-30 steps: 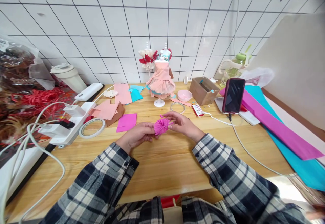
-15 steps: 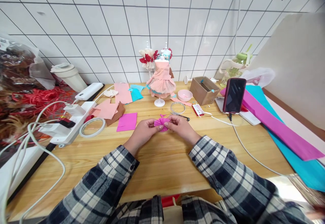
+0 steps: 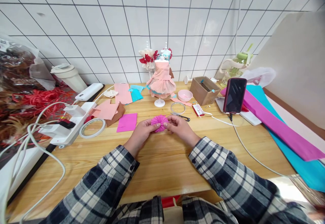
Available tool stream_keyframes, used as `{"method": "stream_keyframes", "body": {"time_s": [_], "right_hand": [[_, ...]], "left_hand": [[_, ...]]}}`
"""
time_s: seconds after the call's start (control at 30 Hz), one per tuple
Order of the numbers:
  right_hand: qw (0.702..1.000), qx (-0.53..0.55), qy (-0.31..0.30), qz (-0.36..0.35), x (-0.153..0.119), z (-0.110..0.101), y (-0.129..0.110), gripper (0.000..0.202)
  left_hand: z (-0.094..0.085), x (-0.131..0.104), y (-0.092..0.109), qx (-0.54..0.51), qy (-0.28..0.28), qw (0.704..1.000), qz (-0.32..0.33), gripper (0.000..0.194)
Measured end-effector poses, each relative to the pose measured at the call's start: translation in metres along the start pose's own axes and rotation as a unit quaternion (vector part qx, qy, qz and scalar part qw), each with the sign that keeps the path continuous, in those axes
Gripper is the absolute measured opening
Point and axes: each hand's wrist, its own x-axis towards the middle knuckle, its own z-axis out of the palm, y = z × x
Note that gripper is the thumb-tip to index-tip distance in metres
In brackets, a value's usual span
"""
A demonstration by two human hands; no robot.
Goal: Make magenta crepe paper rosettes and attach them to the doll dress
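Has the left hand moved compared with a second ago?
Yes: the left hand has shifted slightly to the right, farther past the magenta sheet, which has stayed put.

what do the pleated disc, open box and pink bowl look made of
Disc: probably crepe paper or thin cloth, matte, going by its fine pleats.
Box: likely cardboard, dull brown, thin-walled.
Bowl: smooth and evenly coloured; plastic or ceramic, can't tell which.
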Motion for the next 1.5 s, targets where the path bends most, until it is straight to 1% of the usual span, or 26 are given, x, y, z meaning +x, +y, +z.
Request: {"method": "stream_keyframes", "body": {"time_s": [0.13,0.3,0.4,0.47,0.6,0.73,0.8,0.87,1.0,1.07,1.17,1.27,1.33,1.37,1.43,1.5], "right_hand": [[0.998,-0.062,0.016,0.002,0.001,-0.003,0.001,0.028],[0.998,-0.001,-0.014,0.053,0.001,-0.005,0.004,0.029],[0.997,0.025,-0.002,0.068,0.001,-0.003,0.006,0.028],[0.997,0.045,0.013,0.06,0.001,-0.002,0.006,0.029],[0.997,0.064,0.008,0.05,0.001,0.001,0.005,0.031],[0.997,0.048,0.017,0.053,-0.001,0.002,0.001,0.031],[0.998,0.039,0.016,0.056,-0.001,0.002,0.0,0.032],[0.998,0.034,0.015,0.056,-0.001,0.002,0.001,0.032],[0.997,0.046,0.027,0.061,0.0,0.001,0.003,0.032],[0.996,0.05,0.026,0.063,0.0,0.0,0.002,0.031],[0.997,0.046,0.041,0.048,-0.001,0.0,-0.002,0.031],[0.998,0.05,0.031,0.036,-0.001,0.0,-0.004,0.034],[0.998,0.046,0.015,0.031,0.0,0.0,-0.002,0.033],[0.999,0.039,0.017,0.028,0.0,0.0,0.0,0.033],[0.999,0.022,0.042,0.022,0.002,-0.001,0.004,0.034],[0.997,0.009,0.076,0.01,0.004,-0.002,0.007,0.034]], "left_hand": [[-0.002,0.002,-0.002,0.008,-0.006,1.0,0.001,0.031],[-0.003,0.001,0.0,0.009,0.0,1.0,-0.008,0.033],[-0.001,-0.002,0.004,-0.036,-0.017,0.999,-0.033,0.035],[0.001,-0.004,0.005,-0.055,-0.027,0.997,-0.048,0.037],[0.004,-0.003,0.0,-0.03,-0.023,0.999,-0.038,0.045],[0.002,0.0,-0.004,-0.012,0.003,0.999,-0.043,0.044],[0.001,0.0,-0.003,-0.003,0.011,1.0,-0.028,0.044],[0.001,-0.001,-0.002,0.001,0.007,1.0,-0.017,0.043],[0.001,-0.002,0.001,-0.001,-0.008,0.999,-0.035,0.041],[0.0,-0.002,0.002,0.001,0.002,0.999,-0.036,0.04],[0.0,-0.002,0.001,0.014,0.015,0.999,-0.03,0.041],[0.001,-0.001,-0.001,0.047,0.0,0.999,-0.021,0.042],[0.002,-0.001,-0.001,0.066,-0.016,0.998,-0.015,0.042],[0.003,-0.001,-0.001,0.073,-0.019,0.997,-0.011,0.042],[0.004,-0.001,0.0,0.098,0.002,0.995,-0.001,0.042],[0.003,0.0,0.002,0.128,0.045,0.991,0.012,0.039]]}}
